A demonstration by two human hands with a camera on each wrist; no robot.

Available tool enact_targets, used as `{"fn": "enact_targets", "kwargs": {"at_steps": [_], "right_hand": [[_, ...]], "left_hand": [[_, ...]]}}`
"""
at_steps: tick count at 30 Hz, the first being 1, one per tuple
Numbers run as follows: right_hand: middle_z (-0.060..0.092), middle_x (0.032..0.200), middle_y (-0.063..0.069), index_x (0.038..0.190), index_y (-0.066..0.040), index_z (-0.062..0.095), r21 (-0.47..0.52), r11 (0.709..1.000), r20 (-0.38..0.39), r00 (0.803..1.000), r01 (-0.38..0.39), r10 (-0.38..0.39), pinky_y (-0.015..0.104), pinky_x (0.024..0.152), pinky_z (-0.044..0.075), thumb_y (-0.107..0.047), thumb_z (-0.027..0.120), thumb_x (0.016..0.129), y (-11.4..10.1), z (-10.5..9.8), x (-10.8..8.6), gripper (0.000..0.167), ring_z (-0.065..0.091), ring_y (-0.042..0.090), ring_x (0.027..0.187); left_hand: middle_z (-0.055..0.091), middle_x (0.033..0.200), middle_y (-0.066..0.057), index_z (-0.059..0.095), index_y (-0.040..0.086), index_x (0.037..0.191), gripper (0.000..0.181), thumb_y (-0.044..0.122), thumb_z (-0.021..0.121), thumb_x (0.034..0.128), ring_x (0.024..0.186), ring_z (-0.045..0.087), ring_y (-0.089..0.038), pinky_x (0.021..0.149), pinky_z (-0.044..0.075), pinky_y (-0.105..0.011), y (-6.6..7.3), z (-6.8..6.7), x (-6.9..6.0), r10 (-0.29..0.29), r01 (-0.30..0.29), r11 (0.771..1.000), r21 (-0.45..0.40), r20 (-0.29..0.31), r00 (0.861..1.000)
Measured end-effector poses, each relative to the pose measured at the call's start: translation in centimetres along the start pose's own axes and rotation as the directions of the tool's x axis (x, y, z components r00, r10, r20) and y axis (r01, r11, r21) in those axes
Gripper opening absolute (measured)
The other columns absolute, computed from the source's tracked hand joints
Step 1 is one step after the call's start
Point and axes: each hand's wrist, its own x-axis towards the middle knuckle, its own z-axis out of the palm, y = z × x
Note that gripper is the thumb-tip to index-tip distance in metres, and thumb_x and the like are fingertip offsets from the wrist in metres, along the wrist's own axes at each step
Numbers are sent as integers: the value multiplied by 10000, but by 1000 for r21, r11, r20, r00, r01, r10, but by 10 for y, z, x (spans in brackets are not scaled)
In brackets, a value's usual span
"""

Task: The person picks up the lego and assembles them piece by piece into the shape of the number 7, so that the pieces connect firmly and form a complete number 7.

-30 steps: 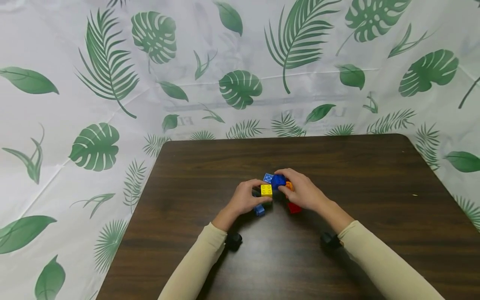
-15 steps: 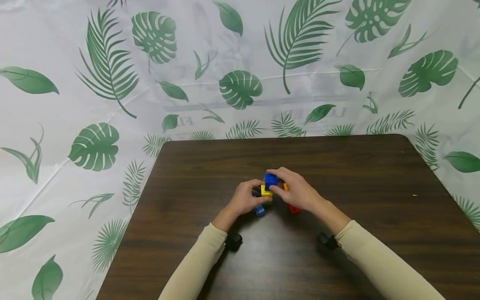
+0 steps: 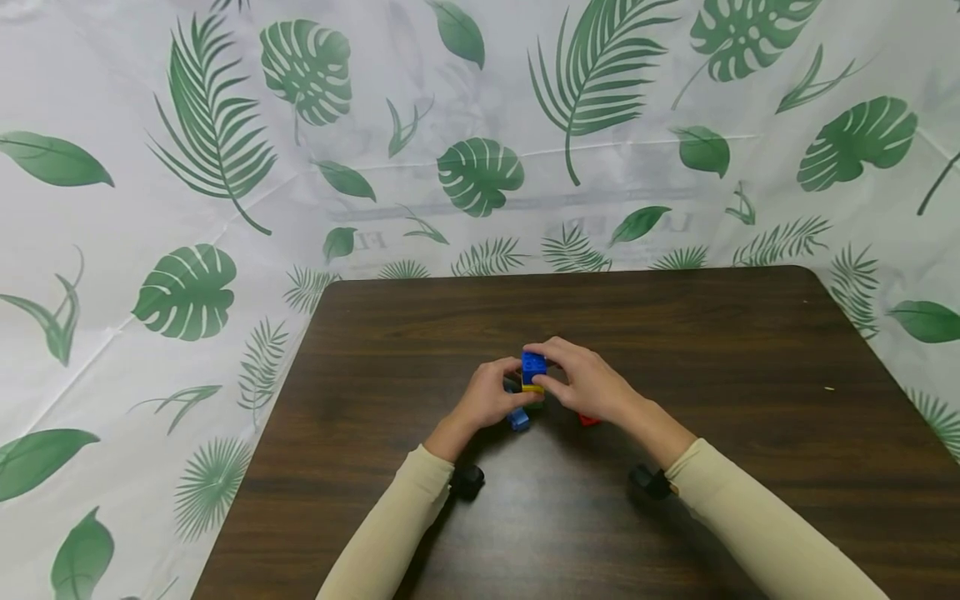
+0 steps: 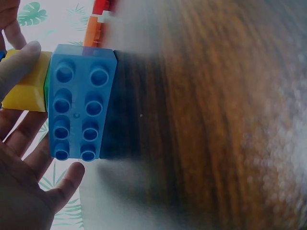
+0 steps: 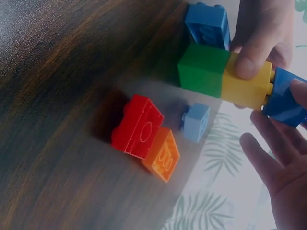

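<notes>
Main change: right hand (image 3: pixel 588 379) has brought the dark blue brick (image 3: pixel 534 367) leftward, from right of the yellow brick (image 5: pixel 245 91) a second ago to directly over it. Head view now shows only a yellow strip below the blue. Right wrist view shows yellow studs between the two and the blue sitting a bit tilted, so I judge it lined up but not pressed fully home; a third level looks close.

Right thumb and fingertips pinch the dark blue brick; the other right fingers hang apart from it, spread. Left hand (image 3: pixel 491 396) is in about the same spot, thumb and fingers pinching the yellow, which sits on the green brick (image 5: pixel 204 72); reads as steadying the stack.

Larger blue brick (image 4: pixel 79 91) is at the stack's left, near side; can't tell if joined to the green. Red brick (image 5: pixel 136 127) lies on the table (image 3: pixel 375 333), right of the stack, orange brick (image 5: pixel 165 155) touching it. Light blue brick (image 5: pixel 196 123) shows in right wrist view, apart from the stack.
</notes>
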Motion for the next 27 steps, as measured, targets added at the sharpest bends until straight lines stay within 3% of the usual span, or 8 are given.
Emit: {"fn": "enact_targets", "kwargs": {"at_steps": [8, 27], "right_hand": [[598, 1165, 27, 1389, -105, 542, -42, 999, 6, 1000, 19, -19, 382, 874, 543, -159, 726, 905, 2, 0, 0, 521, 633, 177, 1014], [618, 1170, 57, 1368, -87, 558, -39, 998, -17, 998, 55, -56, 405, 850, 552, -123, 750, 878, 2, 1, -1, 528, 651, 239, 968]], "left_hand": [[700, 1062, 40, 695, 146, 1146, 369, 314, 799, 835, 962, 654, -157, 834, 534, -325, 0, -2, 1, 15, -15, 1000, -13, 4, 1000], [693, 1070, 59, 694, 157, 1149, 363, 344, 778, 850, 980, 645, -144, 853, 527, -326, 0, -2, 2, -10, 11, 1000, -9, 40, 999]]}}
